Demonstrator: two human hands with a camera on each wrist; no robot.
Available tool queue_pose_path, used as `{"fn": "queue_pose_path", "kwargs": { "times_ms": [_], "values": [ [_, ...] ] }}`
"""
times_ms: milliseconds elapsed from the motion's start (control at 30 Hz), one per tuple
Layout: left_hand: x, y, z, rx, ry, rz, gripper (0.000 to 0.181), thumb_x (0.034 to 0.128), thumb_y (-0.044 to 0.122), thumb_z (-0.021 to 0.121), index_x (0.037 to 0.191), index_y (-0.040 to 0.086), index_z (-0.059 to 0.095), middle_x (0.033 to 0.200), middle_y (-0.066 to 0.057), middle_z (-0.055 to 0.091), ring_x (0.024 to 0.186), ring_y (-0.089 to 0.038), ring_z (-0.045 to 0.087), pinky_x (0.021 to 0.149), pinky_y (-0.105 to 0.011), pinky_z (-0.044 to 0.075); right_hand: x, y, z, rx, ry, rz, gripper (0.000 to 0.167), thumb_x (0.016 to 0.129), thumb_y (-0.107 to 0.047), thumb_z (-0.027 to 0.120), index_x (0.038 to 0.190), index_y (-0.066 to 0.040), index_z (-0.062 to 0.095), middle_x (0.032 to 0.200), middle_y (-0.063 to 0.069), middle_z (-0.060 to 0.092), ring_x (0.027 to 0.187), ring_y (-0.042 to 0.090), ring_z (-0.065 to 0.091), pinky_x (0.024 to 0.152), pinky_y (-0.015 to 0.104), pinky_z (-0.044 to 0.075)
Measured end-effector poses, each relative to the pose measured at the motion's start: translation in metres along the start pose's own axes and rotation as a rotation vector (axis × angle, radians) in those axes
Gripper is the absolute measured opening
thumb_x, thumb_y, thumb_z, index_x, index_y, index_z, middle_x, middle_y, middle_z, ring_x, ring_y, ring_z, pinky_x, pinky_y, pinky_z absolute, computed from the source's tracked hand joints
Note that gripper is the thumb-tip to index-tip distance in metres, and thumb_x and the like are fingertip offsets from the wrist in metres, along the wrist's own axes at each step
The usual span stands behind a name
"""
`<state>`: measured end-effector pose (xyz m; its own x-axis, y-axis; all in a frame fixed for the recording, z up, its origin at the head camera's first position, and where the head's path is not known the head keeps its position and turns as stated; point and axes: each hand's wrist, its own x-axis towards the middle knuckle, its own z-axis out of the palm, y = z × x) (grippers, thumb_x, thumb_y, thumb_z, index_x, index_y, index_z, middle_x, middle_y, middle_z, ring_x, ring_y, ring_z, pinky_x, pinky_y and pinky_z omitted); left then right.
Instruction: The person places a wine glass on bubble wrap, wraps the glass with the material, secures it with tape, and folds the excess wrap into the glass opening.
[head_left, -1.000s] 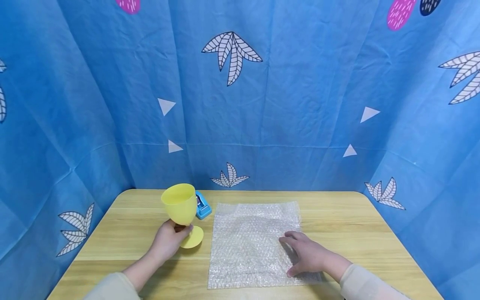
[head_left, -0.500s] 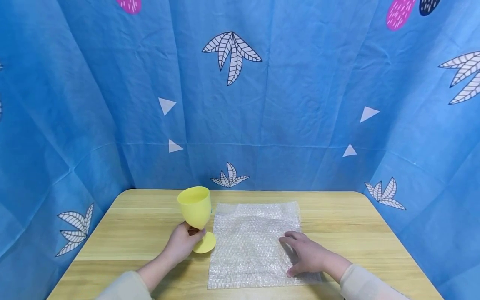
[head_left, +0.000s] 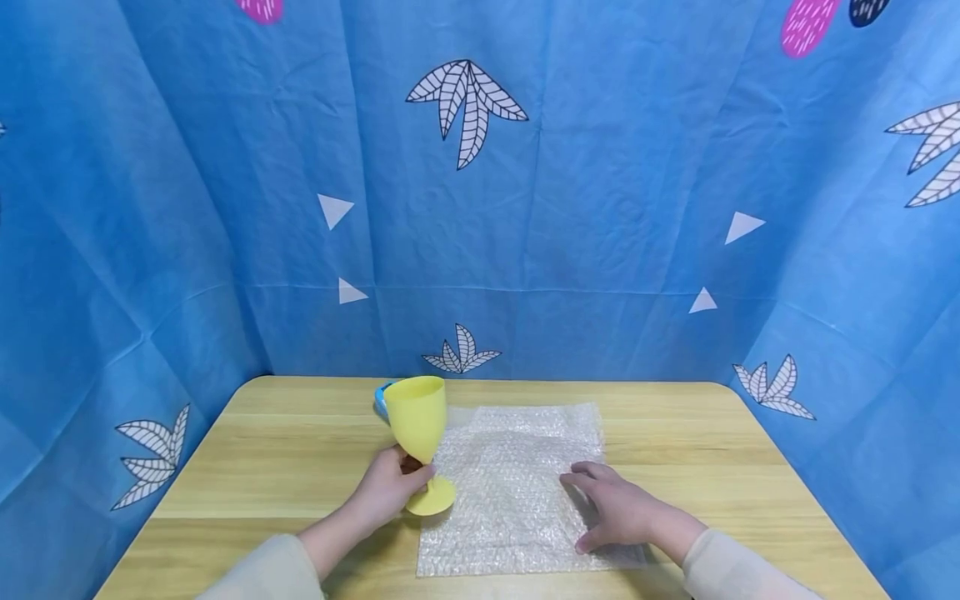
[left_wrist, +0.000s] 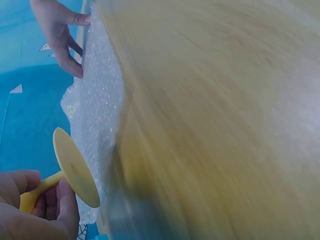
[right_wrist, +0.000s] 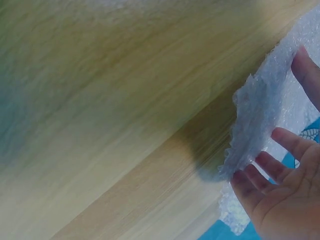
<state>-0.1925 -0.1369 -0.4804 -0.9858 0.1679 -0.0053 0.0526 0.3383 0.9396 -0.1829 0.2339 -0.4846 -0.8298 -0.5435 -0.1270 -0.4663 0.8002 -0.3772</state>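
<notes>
A yellow plastic goblet stands upright in my left hand, whose thumb and fingers pinch its stem just above the round foot. The goblet's foot is over the left edge of a sheet of bubble wrap that lies flat on the table. My right hand rests with spread fingers on the right edge of the bubble wrap. In the right wrist view the fingertips touch the wrap near its edge and the thumb is spread apart from them.
Behind the goblet, a blue object on the table is mostly hidden. The wooden table has rounded back corners. A blue patterned curtain hangs around its back and sides.
My left hand has carried the goblet to the right and a little nearer, from beside the bubble wrap to over its left edge. The right hand has stayed in place.
</notes>
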Motion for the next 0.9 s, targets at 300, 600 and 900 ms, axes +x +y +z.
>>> {"fn": "queue_pose_path", "kwargs": {
  "times_ms": [300, 600, 900],
  "values": [
    [-0.002, 0.003, 0.003, -0.119, -0.071, -0.072, 0.033, 0.0949, 0.009, 0.067, 0.119, -0.011, 0.056, 0.101, -0.012, 0.062, 0.092, -0.021, 0.062, 0.079, -0.035, 0.060, 0.000, -0.001, -0.002, 0.003, -0.004, 0.001, 0.098, 0.066, -0.047, 0.089, 0.145, -0.005, 0.049, 0.149, 0.023, 0.041, 0.134, 0.045, 0.041, 0.104, 0.058, 0.044],
    [-0.001, 0.005, 0.007, -0.157, -0.135, -0.132, 0.026, 0.0957, 0.007, 0.066, 0.110, -0.012, 0.057, 0.094, -0.012, 0.062, 0.080, -0.016, 0.063, 0.074, -0.034, 0.060, 0.001, 0.002, -0.001, 0.004, -0.005, -0.010, 0.098, 0.066, -0.048, 0.089, 0.145, -0.006, 0.049, 0.149, 0.024, 0.040, 0.134, 0.046, 0.041, 0.104, 0.059, 0.044],
    [-0.001, 0.007, 0.012, -0.185, -0.184, -0.247, 0.021, 0.0949, 0.009, 0.067, 0.105, -0.008, 0.058, 0.090, -0.009, 0.060, 0.075, -0.016, 0.062, 0.072, -0.031, 0.060, 0.001, 0.001, -0.002, -0.003, 0.000, -0.024, 0.099, 0.065, -0.049, 0.089, 0.144, -0.005, 0.050, 0.148, 0.024, 0.042, 0.133, 0.045, 0.042, 0.103, 0.058, 0.044]
  ]
}}
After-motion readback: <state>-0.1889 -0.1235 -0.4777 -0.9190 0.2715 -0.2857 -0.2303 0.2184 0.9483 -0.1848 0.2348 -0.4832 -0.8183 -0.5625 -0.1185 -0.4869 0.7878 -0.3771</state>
